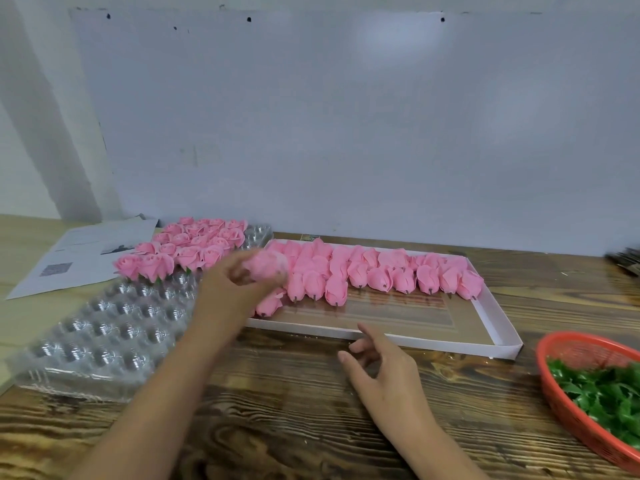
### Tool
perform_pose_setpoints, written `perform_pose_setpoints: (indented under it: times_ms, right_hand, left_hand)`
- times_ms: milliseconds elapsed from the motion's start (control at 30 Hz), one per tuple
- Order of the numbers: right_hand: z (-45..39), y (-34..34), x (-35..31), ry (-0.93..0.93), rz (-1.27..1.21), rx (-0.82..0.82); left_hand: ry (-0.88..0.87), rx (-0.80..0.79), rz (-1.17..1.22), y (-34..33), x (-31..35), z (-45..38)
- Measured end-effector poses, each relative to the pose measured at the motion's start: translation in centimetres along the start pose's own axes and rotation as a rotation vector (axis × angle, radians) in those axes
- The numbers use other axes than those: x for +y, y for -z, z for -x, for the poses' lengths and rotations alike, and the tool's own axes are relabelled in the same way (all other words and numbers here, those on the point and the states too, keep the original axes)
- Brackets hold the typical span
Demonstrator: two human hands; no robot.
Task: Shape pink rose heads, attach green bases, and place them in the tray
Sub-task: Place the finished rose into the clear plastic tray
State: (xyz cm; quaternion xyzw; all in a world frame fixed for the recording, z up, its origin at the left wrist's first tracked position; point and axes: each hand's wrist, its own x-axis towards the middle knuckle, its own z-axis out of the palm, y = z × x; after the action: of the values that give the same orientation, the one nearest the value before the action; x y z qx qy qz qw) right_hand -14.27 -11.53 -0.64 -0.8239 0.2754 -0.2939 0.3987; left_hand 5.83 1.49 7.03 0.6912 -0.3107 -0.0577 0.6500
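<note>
My left hand (239,275) grips a pink rose head (266,266), blurred by motion, just above the left end of the white box (498,327). Several unshaped pink rose heads (381,271) lie in rows in that box. My right hand (377,362) hovers over the wooden table in front of the box, fingers loosely curled, holding nothing. The clear plastic tray (104,334) lies at the left, with several finished pink roses (194,247) standing in its far cells. Green bases (602,393) fill a red basket (557,393) at the right edge.
Printed paper sheets (79,258) lie at the far left behind the plastic tray. A pale wall closes off the back of the table. A dark object (627,258) shows at the far right edge. Bare wood lies in front of my arms.
</note>
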Motion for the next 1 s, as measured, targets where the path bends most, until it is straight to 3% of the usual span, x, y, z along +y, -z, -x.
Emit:
perform_pose_setpoints:
  times_ms: [133, 300, 700, 1000]
  right_hand:
    - [0.2, 0.2, -0.2, -0.005, 0.018, 0.003]
    - [0.2, 0.4, -0.6, -0.015, 0.031, 0.014]
    - [0.2, 0.4, -0.7, -0.035, 0.04, 0.009]
    - [0.2, 0.4, -0.9, -0.033, 0.038, -0.006]
  left_hand:
    - [0.034, 0.24, -0.092, 6.1, -1.3, -5.2]
    - [0.097, 0.397, -0.264, 11.6, -4.7, -8.3]
    - [0.136, 0.223, -0.52, 11.4, -8.0, -8.9]
    - [0.128, 0.24, -0.665, 11.0, -8.7, -9.0]
